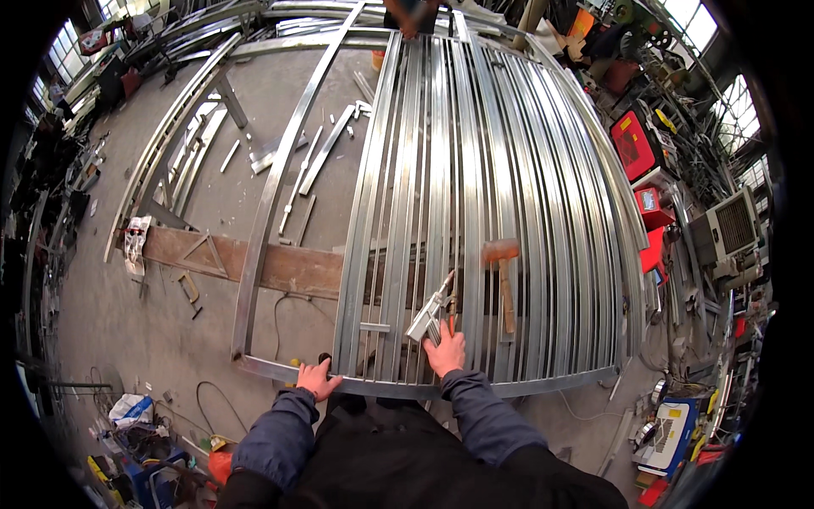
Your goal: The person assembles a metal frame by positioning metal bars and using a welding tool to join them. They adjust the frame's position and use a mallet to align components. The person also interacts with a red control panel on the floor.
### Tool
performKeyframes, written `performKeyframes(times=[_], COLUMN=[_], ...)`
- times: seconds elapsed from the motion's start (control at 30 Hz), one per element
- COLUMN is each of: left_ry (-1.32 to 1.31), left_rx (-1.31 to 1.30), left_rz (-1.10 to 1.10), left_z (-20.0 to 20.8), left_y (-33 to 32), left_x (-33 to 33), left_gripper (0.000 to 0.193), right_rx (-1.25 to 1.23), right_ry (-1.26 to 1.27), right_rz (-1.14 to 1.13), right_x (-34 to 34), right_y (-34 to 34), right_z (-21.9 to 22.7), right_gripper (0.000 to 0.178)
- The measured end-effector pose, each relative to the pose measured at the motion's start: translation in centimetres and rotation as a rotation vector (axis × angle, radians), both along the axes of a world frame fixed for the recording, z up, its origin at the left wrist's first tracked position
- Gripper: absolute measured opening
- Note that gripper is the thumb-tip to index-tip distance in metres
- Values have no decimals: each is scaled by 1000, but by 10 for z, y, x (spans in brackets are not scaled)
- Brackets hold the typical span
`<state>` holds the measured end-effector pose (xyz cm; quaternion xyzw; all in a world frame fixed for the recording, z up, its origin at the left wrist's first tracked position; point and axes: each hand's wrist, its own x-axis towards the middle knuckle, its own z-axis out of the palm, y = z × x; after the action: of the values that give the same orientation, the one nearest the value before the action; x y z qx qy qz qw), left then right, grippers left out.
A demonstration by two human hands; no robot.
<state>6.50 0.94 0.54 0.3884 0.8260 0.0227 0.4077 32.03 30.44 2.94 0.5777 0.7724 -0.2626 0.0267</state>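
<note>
A large silver metal frame [543,389] lies before me, with several long metal bars [437,170] side by side across its right part. My left hand [318,379] is closed over the frame's near rail, beside a small dark object at its fingertips. My right hand [445,349], closed, is above the bars at the lower end of a silver tool with a narrow tip [431,310]. Its fingers partly hide the grip. Close by is a thin orange-handled tool [453,318]. A mallet [506,293] with a reddish-brown head lies on the bars to the right.
Under the frame runs a brown beam [297,270]. Offcuts [326,153] and a yellow clamp [189,293] lie on the floor at left. Across the far end, a person [411,19] has a hand at the bars. Red machines [636,144] stand at right; cables trail near the front.
</note>
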Motion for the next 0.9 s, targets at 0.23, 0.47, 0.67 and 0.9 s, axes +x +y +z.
performKeyframes(times=[0.23,0.47,0.67,0.9], left_ry=[-28,-5,4,-19], left_rx=[79,85,84,50], left_rz=[59,125,125,139], left_z=[-15,-11,-5,-1], left_y=[7,14,18,20], left_x=[-2,6,3,3], left_gripper=[93,83,76,75], right_rx=[248,194,265,268], right_ry=[57,368,73,154], right_rz=[155,670,975,1135], right_x=[-10,-94,-141,-143], right_y=[-17,-18,-11,1], right_z=[20,49,8,13], right_gripper=[74,46,27,20])
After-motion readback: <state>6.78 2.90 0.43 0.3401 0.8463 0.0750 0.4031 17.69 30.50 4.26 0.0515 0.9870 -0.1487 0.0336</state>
